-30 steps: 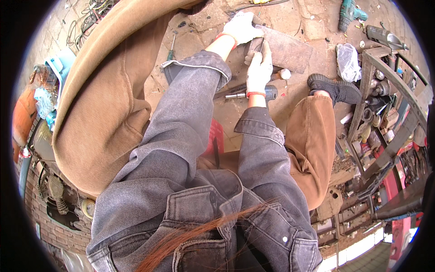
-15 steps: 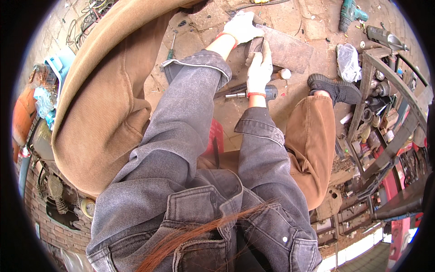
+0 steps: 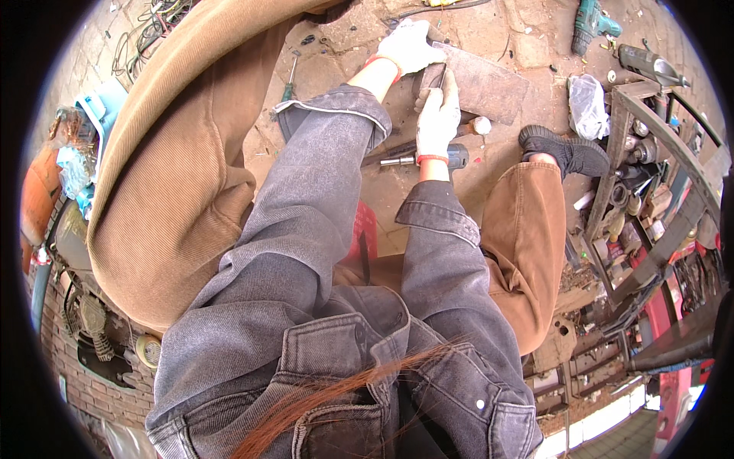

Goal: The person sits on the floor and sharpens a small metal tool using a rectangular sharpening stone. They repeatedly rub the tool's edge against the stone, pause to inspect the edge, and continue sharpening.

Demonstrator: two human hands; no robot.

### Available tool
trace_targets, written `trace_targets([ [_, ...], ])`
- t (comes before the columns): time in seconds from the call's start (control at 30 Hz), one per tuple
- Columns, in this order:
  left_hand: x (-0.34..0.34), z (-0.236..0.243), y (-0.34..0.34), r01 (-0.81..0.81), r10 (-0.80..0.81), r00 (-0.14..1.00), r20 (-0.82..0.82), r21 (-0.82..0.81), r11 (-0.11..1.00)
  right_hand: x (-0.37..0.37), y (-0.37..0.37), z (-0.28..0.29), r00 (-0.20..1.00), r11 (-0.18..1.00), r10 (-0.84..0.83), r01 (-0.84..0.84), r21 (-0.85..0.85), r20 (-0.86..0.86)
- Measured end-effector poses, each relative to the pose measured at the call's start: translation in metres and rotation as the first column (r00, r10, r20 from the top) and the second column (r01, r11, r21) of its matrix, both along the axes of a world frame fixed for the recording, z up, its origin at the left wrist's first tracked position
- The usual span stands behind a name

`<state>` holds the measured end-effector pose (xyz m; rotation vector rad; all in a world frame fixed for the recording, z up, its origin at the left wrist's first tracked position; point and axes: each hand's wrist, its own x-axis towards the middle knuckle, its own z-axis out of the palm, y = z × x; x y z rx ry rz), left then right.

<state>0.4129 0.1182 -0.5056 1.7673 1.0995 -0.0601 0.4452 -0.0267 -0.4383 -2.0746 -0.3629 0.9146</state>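
So the right hand [image 3: 438, 115] is gripping what's looking like a small dark rectangular piece [image 3: 433, 74], thumb on one side, fingers around the other. That piece is sitting at the right fingertips, just below the left hand [image 3: 409, 50]. The left one is curling near the left end of a flat brownish plate [image 3: 485, 84]; its grip is hiding, so I can't tell if it's clutching or only pressing. The plate is lying to the right of both hands. For doing this well, I'd be bracing firmly with the left and keeping the right thumb off the edges. A power tool [image 3: 457, 157] is lying by the right wrist, so I'd be minding that.
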Motion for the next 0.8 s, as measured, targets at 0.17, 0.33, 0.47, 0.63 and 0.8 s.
trace_targets([
  [0.17,-0.001,-0.001,0.0,0.003,-0.003,1.0,0.005,0.015,1.0,0.001,-0.006,0.0,0.983,0.995,-0.093,0.095,0.008,-0.156],
  [0.33,0.0,-0.003,-0.001,-0.01,0.01,1.0,0.01,0.017,1.0,0.001,-0.008,-0.01,1.0,0.999,-0.023,0.023,0.034,0.001],
  [0.47,0.0,-0.001,-0.001,-0.01,0.01,1.0,0.007,0.022,1.0,0.001,-0.011,-0.016,0.997,0.996,-0.048,0.051,0.068,-0.053],
  [0.63,0.0,-0.001,-0.001,-0.001,0.001,1.0,0.005,0.016,1.0,0.002,-0.007,-0.012,1.0,0.998,-0.011,0.011,0.057,0.005],
  [0.8,-0.001,-0.003,0.0,0.003,-0.004,1.0,0.026,0.033,0.999,0.0,-0.002,0.002,0.989,0.997,0.076,-0.076,-0.007,0.123],
])
